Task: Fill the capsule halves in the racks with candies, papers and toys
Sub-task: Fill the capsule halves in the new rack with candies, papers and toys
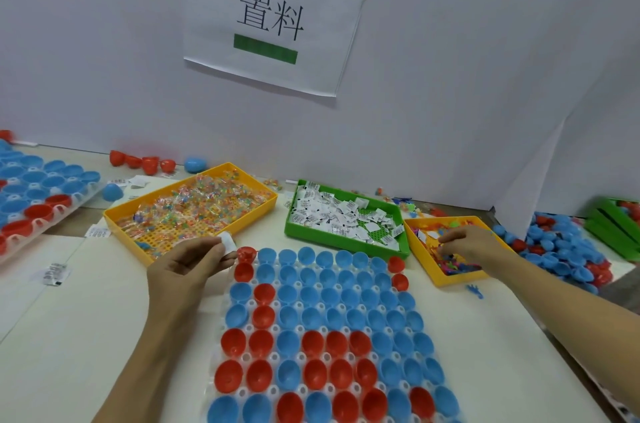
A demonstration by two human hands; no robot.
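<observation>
Fingers (218, 244) of your left hand (188, 261) pinch a folded paper slip (227, 243) just beside the rack's far-left red capsule half (246, 254).
Drop the slip squarely into that red half, which seems to hold something already, then work along the row so no cup in the white rack (322, 329) is skipped. Your right hand (465, 244) is down in the yellow toy tray (446, 279), fingers curled among the toys; whether they grip one I cannot tell. Take a single toy. Papers wait in the green tray (341, 239), candies in the yellow tray (114, 218), all on the tabletop (69, 336).
</observation>
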